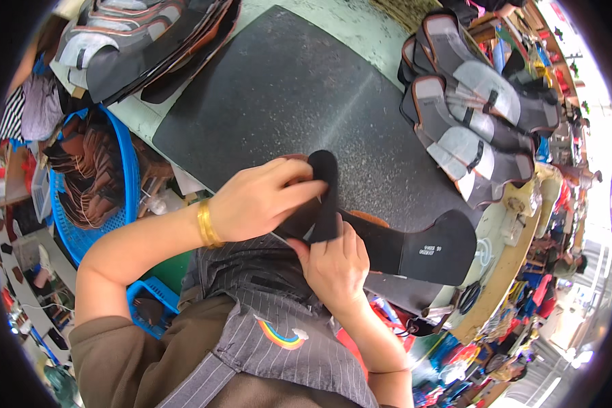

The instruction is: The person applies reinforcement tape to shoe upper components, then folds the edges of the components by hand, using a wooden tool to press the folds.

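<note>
Both my hands hold a black leather shoe-upper piece (436, 247) at the near edge of a dark work board (265, 88). One end of the piece is folded up between my hands, and its other end spreads flat to the right, with small white print on it. My left hand (268, 197), a gold bracelet at its wrist, has its fingers closed at the upper part of the fold. Lower down, my right hand (336, 265) grips the piece with its thumb underneath and fingers curled over. A brown edge shows beneath the leather. The left fingertips are partly hidden.
Stacked shoe uppers (126, 51) lie at the far left, and more uppers with grey linings (466, 129) at the right. A blue basket (130, 163) full of brown pieces stands to the left, and a smaller blue basket (158, 289) below it.
</note>
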A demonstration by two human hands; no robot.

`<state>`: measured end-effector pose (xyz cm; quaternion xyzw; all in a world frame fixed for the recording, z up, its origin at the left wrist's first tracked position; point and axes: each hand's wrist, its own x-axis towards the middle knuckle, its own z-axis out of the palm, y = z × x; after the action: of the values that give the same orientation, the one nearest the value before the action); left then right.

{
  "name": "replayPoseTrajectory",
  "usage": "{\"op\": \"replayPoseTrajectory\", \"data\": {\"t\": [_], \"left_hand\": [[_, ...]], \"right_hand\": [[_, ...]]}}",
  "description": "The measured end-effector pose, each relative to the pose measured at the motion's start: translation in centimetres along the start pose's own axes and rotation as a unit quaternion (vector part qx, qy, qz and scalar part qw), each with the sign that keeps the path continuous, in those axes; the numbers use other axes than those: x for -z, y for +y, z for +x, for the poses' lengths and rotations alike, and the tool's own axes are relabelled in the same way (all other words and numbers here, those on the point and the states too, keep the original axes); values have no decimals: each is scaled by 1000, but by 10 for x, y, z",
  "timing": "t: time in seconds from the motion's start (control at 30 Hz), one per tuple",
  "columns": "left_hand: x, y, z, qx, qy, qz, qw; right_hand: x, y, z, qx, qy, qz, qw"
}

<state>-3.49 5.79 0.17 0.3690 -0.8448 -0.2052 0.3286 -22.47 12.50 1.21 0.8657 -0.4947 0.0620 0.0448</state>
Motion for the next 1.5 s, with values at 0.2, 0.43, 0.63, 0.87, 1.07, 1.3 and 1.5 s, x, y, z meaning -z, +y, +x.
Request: {"op": "replayPoseTrajectory", "data": {"t": [0.2, 0.43, 0.63, 0.87, 1.07, 1.3, 1.5], "left_hand": [[-9, -14, 15, 232, -35, -162, 959], [-10, -29, 32, 206, -40, -102, 972], [5, -26, 48, 282, -196, -77, 936], [5, -23, 62, 321, -223, -62, 918], [10, -23, 61, 357, -275, -146, 881], [12, -23, 82, 225, -355, 15, 907], [4, -20, 76, 296, -362, -8, 884]], "right_hand": [[-11, 26, 9, -254, -3, 387, 886], [-10, -11, 11, 3, -31, 44, 999], [-27, 0, 7, 13, 16, 71, 997], [-23, -2, 16, 5, -3, 95, 995], [-32, -7, 13, 1, 29, 89, 996], [-30, -2, 13, 3, 28, 89, 996], [-33, -5, 12, 1, 31, 97, 995]]}}
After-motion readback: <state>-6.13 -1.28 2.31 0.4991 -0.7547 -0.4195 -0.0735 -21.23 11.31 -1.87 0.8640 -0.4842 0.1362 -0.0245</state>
